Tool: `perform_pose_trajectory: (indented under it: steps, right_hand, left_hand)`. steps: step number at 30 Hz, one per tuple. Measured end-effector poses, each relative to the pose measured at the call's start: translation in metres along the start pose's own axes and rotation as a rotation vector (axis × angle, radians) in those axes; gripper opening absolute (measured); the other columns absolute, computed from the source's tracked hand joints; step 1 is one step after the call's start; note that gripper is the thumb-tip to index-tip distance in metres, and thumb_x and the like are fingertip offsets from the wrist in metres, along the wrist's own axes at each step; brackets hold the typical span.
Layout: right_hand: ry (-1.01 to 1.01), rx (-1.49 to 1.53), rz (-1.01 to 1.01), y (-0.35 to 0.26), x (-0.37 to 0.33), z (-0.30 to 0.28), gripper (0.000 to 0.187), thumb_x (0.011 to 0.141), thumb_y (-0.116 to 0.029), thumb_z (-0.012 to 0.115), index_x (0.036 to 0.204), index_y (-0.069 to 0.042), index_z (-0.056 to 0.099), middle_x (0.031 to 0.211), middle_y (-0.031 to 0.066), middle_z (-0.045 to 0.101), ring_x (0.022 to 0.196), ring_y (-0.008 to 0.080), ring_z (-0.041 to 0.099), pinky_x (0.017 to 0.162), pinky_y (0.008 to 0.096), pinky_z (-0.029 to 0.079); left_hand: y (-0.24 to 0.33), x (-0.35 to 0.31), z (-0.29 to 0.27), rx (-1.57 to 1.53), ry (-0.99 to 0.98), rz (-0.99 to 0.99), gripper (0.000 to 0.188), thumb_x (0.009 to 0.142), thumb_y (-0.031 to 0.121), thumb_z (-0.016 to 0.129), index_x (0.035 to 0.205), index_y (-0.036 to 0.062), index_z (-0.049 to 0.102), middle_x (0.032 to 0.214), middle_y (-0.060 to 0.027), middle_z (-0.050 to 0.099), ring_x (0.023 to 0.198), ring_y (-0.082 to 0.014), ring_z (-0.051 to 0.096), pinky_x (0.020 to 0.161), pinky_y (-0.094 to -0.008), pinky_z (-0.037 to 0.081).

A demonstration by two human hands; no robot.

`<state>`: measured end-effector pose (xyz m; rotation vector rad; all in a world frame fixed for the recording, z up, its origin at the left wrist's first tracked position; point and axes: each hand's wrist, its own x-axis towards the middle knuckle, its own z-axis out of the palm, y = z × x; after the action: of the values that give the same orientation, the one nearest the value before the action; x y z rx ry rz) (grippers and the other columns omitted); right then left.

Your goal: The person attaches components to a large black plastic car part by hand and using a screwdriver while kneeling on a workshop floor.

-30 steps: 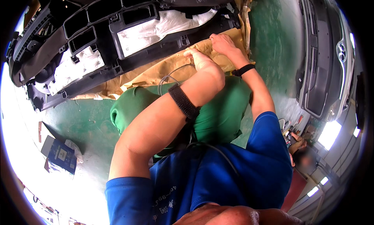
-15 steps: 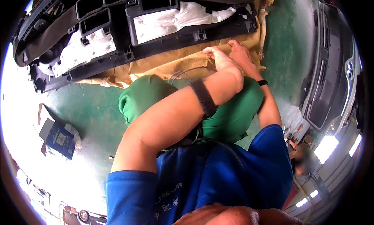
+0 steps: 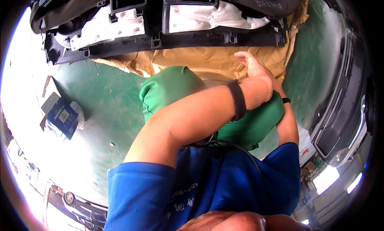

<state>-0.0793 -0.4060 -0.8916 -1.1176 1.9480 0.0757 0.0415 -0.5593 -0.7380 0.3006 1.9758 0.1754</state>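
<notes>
My left arm crosses over to the right, a wide black band around its forearm. The fingers of my left hand [image 3: 253, 67] are stretched out and apart over the brown paper [image 3: 188, 61], with nothing seen in them. Behind it lies my right hand [image 3: 277, 83], mostly covered; its fingers are hidden, and a thin black band circles that wrist. Beyond both hands, a black car dashboard [image 3: 155, 19] with white padding [image 3: 206, 18] on its face rests on the paper.
My knees in green trousers [image 3: 172, 83] are bent in front of me above the green floor [image 3: 114, 85]. A blue box [image 3: 62, 115] with open flaps stands at the left. A dark car bumper [image 3: 340, 103] is at the right. A car wheel [image 3: 69, 197] shows lower left.
The view has shifted, so the dashboard sits higher and further right. My left hand has moved over my right hand, whose fingers were visible before at the paper's edge.
</notes>
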Motion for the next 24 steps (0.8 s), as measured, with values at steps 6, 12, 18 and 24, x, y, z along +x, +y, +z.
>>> perform_pose_trajectory:
  steps: [6, 12, 18, 24]
  right_hand:
    - [0.042, 0.008, -0.075, -0.002, -0.011, -0.013, 0.024, 0.09, -0.023, 0.052, 0.099, -0.004, 0.063, 0.098, 0.0235, 0.067, 0.096, 0.0427, 0.063, 0.082, 0.0491, 0.049]
    - [0.143, 0.009, -0.209, -0.012, -0.007, -0.023, 0.025, 0.09, -0.024, 0.054, 0.098, -0.003, 0.063, 0.099, 0.0235, 0.067, 0.098, 0.0423, 0.062, 0.082, 0.0482, 0.048]
    - [0.227, -0.123, 0.181, 0.008, 0.006, -0.036, 0.023, 0.092, -0.025, 0.056, 0.099, -0.006, 0.067, 0.096, 0.0208, 0.069, 0.094, 0.0399, 0.065, 0.08, 0.046, 0.051]
    - [0.271, -0.102, 0.005, -0.047, 0.043, -0.092, 0.022, 0.09, -0.027, 0.062, 0.098, -0.007, 0.069, 0.086, 0.0173, 0.071, 0.084, 0.0356, 0.069, 0.073, 0.0424, 0.053]
  left_hand:
    - [0.011, 0.007, 0.001, -0.028, -0.025, -0.202, 0.064, 0.085, 0.044, 0.061, 0.14, 0.0152, 0.051, 0.149, -0.0159, 0.04, 0.131, -0.043, 0.041, 0.095, -0.0668, 0.035]
    - [0.003, 0.032, 0.005, -0.047, -0.014, -0.175, 0.064, 0.086, 0.04, 0.06, 0.143, 0.0134, 0.047, 0.147, -0.0206, 0.04, 0.131, -0.0423, 0.042, 0.096, -0.0671, 0.036]
    - [0.013, 0.036, -0.004, -0.024, -0.046, -0.162, 0.066, 0.084, 0.04, 0.062, 0.143, 0.013, 0.047, 0.144, -0.0218, 0.04, 0.13, -0.0438, 0.041, 0.095, -0.0668, 0.037]
    - [0.01, 0.053, 0.001, 0.012, -0.084, -0.209, 0.066, 0.085, 0.04, 0.061, 0.144, 0.0159, 0.046, 0.146, -0.0214, 0.039, 0.129, -0.0431, 0.041, 0.093, -0.067, 0.037]
